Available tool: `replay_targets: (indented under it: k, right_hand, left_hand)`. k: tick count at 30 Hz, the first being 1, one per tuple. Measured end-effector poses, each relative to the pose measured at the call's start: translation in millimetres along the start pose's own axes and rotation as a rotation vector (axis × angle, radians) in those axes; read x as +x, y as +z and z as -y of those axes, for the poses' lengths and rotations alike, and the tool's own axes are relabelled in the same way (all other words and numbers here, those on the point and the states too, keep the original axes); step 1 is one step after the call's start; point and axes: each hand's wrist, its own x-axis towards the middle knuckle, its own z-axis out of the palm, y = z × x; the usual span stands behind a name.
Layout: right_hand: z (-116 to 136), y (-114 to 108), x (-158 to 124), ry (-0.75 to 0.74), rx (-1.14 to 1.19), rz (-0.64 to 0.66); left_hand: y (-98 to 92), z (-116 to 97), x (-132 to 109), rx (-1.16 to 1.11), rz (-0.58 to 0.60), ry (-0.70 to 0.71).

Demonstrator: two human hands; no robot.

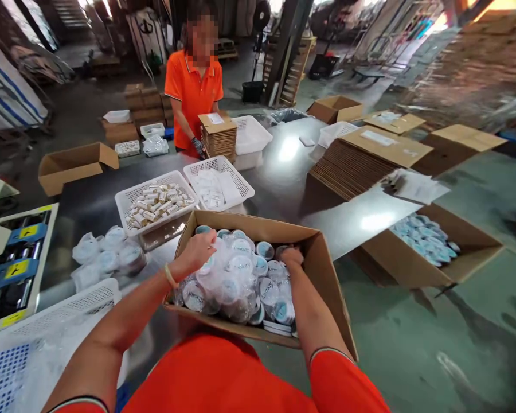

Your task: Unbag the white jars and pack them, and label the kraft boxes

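My left hand [193, 255], a bangle on its wrist, rests on the plastic-wrapped round tins [236, 281] packed in an open cardboard box [249, 226]. My right hand [291, 256] reaches down among the tins at the box's far side, its fingers partly hidden. Neither hand clearly shows a grip. The tins have pale blue lids and printed labels, and clear plastic covers many of them. Just left of the box, several bagged tins [107, 252] lie on the steel table [279, 195].
White plastic baskets [124, 201] [236, 183] hold small rolls and white packets beyond the box. A co-worker [193, 97] with a gloved hand [199, 147] stands across the table beside flattened cardboard [217, 137]. Another tin-filled box [438, 269] sits right; a machine [17, 269] sits left.
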Motion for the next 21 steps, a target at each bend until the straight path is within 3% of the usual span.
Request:
replay_targets:
  k: [3,6,8,10,13,15,17,21]
  right_hand:
    - [1.4,-19.7,-1.7,-0.011,-0.001,0.032]
    - [3.7,-40.3,-17.6,-0.127,0.050,-0.012]
    - [12.2,-51.2,-42.8,-0.286,0.339,-0.087]
    - [29.3,-56.0,-81.3,-0.481,0.816,-0.099]
    - [69.6,-49.0,-148.8,-0.726,1.297,0.091]
    - [99.4,-39.1,-182.6,-0.832,1.362,0.218]
    - [122.9,-31.0,-198.4,-0.890,1.324,0.274]
    - [134.8,-28.0,-193.2,-0.955,1.056,0.215]
  left_hand:
    - [-6.2,11.9,15.1,-0.212,0.111,0.048]
    - [-7.7,26.6,23.1,-0.392,0.144,0.110]
    - [-5.6,31.5,24.2,-0.347,0.114,0.133]
    - [-3.1,31.4,22.6,-0.220,0.052,0.166]
    - [-3.5,27.5,17.3,-0.125,0.025,0.245]
    - [-8.5,27.3,12.8,-0.177,0.073,0.306]
    - [-16.5,30.3,8.5,-0.251,0.121,0.349]
    - [-30.6,40.4,0.5,-0.270,0.139,0.367]
